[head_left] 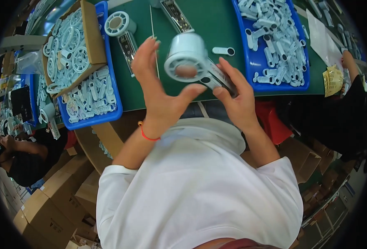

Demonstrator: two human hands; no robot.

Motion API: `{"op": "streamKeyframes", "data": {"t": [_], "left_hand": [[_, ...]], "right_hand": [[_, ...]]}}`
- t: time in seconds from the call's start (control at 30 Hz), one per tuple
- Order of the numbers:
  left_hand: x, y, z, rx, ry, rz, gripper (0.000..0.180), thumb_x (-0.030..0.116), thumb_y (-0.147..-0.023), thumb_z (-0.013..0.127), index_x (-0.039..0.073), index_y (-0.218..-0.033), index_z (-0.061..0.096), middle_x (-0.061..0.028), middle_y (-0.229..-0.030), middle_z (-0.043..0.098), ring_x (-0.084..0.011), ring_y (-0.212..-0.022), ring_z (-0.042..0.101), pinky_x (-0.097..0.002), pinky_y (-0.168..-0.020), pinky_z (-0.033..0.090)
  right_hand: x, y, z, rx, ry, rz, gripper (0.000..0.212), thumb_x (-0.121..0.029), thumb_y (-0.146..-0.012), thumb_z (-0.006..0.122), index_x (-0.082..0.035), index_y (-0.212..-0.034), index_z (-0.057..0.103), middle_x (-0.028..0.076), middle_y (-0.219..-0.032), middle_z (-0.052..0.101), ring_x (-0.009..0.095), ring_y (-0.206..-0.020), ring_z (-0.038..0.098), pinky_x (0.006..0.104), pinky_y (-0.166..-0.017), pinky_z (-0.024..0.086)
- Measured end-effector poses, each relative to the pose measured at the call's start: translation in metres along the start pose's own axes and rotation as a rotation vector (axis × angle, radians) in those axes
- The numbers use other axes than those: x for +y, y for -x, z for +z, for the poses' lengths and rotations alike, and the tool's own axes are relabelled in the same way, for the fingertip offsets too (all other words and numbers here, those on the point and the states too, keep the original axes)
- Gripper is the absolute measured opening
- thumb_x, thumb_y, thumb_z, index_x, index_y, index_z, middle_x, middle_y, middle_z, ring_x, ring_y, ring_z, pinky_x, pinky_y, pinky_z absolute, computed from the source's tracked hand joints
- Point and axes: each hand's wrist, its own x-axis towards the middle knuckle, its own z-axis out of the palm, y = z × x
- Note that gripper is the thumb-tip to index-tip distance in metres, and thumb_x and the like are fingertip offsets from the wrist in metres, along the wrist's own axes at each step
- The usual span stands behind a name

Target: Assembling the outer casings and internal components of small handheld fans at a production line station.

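Note:
A pale-blue handheld fan (pixel 187 47) with a spoked round head is held over the green table (pixel 223 25). My right hand (pixel 240 101) grips its handle between thumb and fingers. To the left of the head, my left hand (pixel 160 99) is open with fingers spread. Its thumb reaches the lower part of the fan near the handle; whether it touches, I cannot tell. Just beyond my right hand lies a small pale-blue handle cover (pixel 223 51) with a dark round end. Two more fans, one at the left (pixel 120 25) and one farther back (pixel 176 15), have uncovered handles showing inner parts.
A blue tray (pixel 254 81) of small covers stands at the right. On the left, a cardboard box (pixel 95 35) of ring parts rests on another blue tray (pixel 118 110). Other people sit on both sides, one arm (pixel 349 66) at far right. Cartons (pixel 51 203) stand behind.

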Motion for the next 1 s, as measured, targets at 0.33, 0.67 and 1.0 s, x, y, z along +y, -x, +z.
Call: {"op": "streamKeyframes", "data": {"t": [0.33, 0.67, 1.0], "left_hand": [[0.004, 0.012, 0.028, -0.263, 0.707, -0.564, 0.071, 0.024, -0.080, 0.068, -0.001, -0.133, 0.027, -0.0108, -0.119, 0.046, -0.0181, -0.107, 0.049, -0.0327, -0.093, 0.039], [0.003, -0.004, 0.035, -0.281, 0.709, -0.587, 0.061, 0.019, -0.081, 0.068, 0.001, -0.127, 0.033, -0.0090, -0.109, 0.050, -0.0147, -0.096, 0.052, -0.0286, -0.082, 0.044], [-0.040, -0.200, 0.040, 0.150, -0.317, -0.118, 0.053, 0.030, -0.063, 0.071, -0.007, -0.098, 0.054, -0.0172, -0.088, 0.059, -0.0305, -0.079, 0.058, -0.0354, -0.070, 0.047]], "right_hand": [[-0.004, -0.008, 0.020, 0.029, -0.534, 0.131, 0.053, -0.017, -0.086, 0.062, 0.005, -0.129, 0.040, 0.013, -0.121, 0.052, 0.017, -0.110, 0.050, 0.0276, -0.093, 0.039], [-0.004, -0.010, 0.018, 0.034, -0.579, 0.161, 0.046, -0.019, -0.092, 0.052, 0.003, -0.130, 0.039, 0.009, -0.122, 0.050, 0.016, -0.109, 0.049, 0.0271, -0.091, 0.039], [-0.003, -0.053, -0.109, 0.303, 1.136, 0.067, 0.040, -0.012, -0.074, 0.066, -0.006, -0.111, 0.053, 0.014, -0.101, 0.052, 0.034, -0.094, 0.052, 0.0398, -0.075, 0.045]]}}
